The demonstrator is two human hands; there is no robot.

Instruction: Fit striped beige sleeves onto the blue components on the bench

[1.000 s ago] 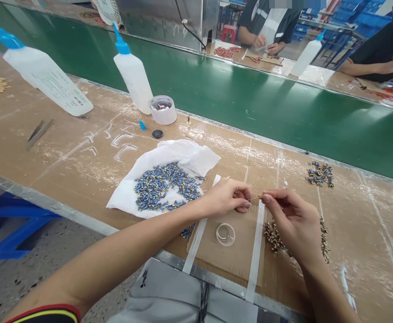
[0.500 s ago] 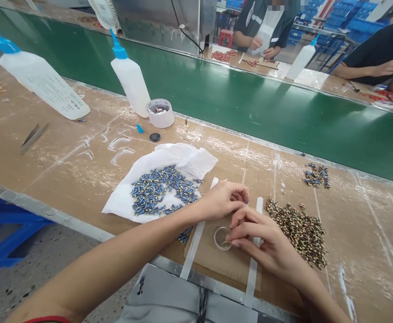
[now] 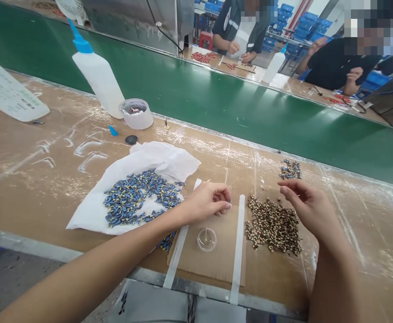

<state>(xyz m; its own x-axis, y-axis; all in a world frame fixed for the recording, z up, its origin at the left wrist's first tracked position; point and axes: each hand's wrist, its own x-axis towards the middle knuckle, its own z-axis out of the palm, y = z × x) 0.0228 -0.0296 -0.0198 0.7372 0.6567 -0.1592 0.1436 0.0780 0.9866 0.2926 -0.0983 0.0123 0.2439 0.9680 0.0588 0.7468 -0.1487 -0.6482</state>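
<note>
My left hand is closed in a pinch above the cardboard pad, with the dark end of a small blue part barely showing at its fingertips. My right hand is over the far right side of a heap of small brown and cream curled parts. Its thumb and fingers are slightly apart, and nothing shows between them. On the pad stands a round clear dish with a thin stick leaning in it. Left of my left hand, many small blue and yellow parts lie on white paper.
A small group of joined blue and brown parts lies behind the heap. White bottles and a tape roll stand at the back left. The green belt runs behind; two people sit beyond it.
My right hand has left the clear dish and moved right, over the heap, leaving the stick in the dish. My left hand keeps its pinch. The view has shifted right.
</note>
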